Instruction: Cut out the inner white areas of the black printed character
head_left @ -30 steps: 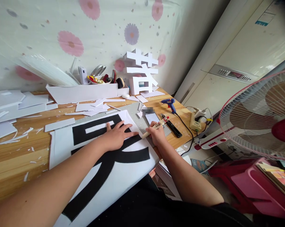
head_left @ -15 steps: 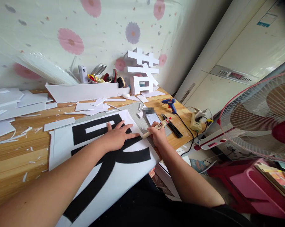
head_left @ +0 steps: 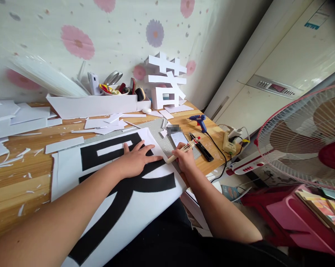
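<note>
A large white sheet [head_left: 153, 207] printed with a thick black character [head_left: 106, 222] lies over the near side of the table and hangs past its edge. My left hand [head_left: 134, 161] rests flat on the black print, fingers spread. In my right hand [head_left: 184, 157] is a cream pen-shaped tool [head_left: 171, 158] with a red-trimmed top. Its lower end meets the sheet near the right edge of the black print, just beside my left fingertips. Whether that end is a nib or a blade is too small to tell.
Beyond the sheet lie a blue glue gun [head_left: 198, 120], a black utility knife [head_left: 203, 148] and a phone-like slab [head_left: 178, 139]. White foam-board offcuts [head_left: 100, 124] litter the table. A white built-up character [head_left: 166, 79] stands at the back. A fan [head_left: 303, 141] is at right.
The view has shifted slightly, so the table and sheet sit a little further left. Both hands keep nearly the same pose, and the tool's lower end stays close to the same spot on the print.
</note>
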Motion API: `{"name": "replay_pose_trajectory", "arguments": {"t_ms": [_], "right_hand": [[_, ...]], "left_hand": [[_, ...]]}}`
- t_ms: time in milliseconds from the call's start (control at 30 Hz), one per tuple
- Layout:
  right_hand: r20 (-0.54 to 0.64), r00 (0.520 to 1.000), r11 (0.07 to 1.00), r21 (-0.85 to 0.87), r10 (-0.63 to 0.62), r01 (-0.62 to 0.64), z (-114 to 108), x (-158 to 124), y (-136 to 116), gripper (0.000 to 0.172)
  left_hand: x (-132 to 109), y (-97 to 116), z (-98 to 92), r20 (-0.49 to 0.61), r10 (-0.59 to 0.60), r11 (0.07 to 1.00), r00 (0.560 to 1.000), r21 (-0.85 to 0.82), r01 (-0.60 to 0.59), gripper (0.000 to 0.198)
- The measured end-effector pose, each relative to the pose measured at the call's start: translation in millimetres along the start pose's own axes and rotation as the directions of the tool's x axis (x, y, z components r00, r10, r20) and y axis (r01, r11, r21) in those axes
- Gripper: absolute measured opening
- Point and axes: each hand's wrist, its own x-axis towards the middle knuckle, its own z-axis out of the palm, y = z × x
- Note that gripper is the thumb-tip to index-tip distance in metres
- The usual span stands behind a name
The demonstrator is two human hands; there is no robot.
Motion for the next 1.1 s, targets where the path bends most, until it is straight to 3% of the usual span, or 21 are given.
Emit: {"name": "replay_pose_trajectory", "arguments": {"t_ms": [233, 333, 467, 533, 633, 767, 1100], "right_hand": [[-0.066, 0.998, 0.992, 0.125, -0.002, 0.01, -1.5, 2.6, -5.2, 0.027], [-0.005, 1.0, 0.99, 0.138, 0.002, -0.001, 4.2, -8.6, -18.0, 0.029], [0.17, 0.985, 1.0, 0.021, 0.019, -0.023, 28.1, -36.4, -31.3, 0.03], [0.204, 0.979, 0.998, -0.065, 0.016, -0.003, 41.2, -47.6, -29.8, 0.03], [0.179, 0.984, 0.983, -0.174, -0.027, 0.058, 51.9, -54.9, -19.1, 0.028], [0.17, 0.984, 0.979, -0.188, -0.043, 0.076, 51.2, -53.9, -6.8, 0.03], [0.207, 0.976, 0.967, -0.228, -0.068, 0.116, 53.2, -54.3, -8.3, 0.03]], "left_hand": [[1.5, -3.6, 4.8, -0.028, 0.019, 1.0, 0.999, 0.016, -0.018, 0.102], [0.6, -3.4, 5.0, -0.029, 0.026, 0.999, 0.999, 0.032, -0.025, 0.098], [-0.8, -2.5, 5.1, -0.037, 0.037, 0.998, 0.999, 0.06, -0.035, 0.092], [-0.9, -3.3, 6.4, -0.047, 0.047, 0.997, 0.998, 0.056, -0.045, 0.087], [-0.3, -5.6, 9.7, -0.068, 0.067, 0.997, 0.995, 0.044, -0.065, 0.079], [0.0, -7.0, 12.8, -0.097, 0.088, 0.996, 0.991, 0.033, -0.085, 0.071], [1.6, -8.0, 15.6, -0.105, 0.084, 0.996, 0.991, 0.032, -0.081, 0.06]]}}
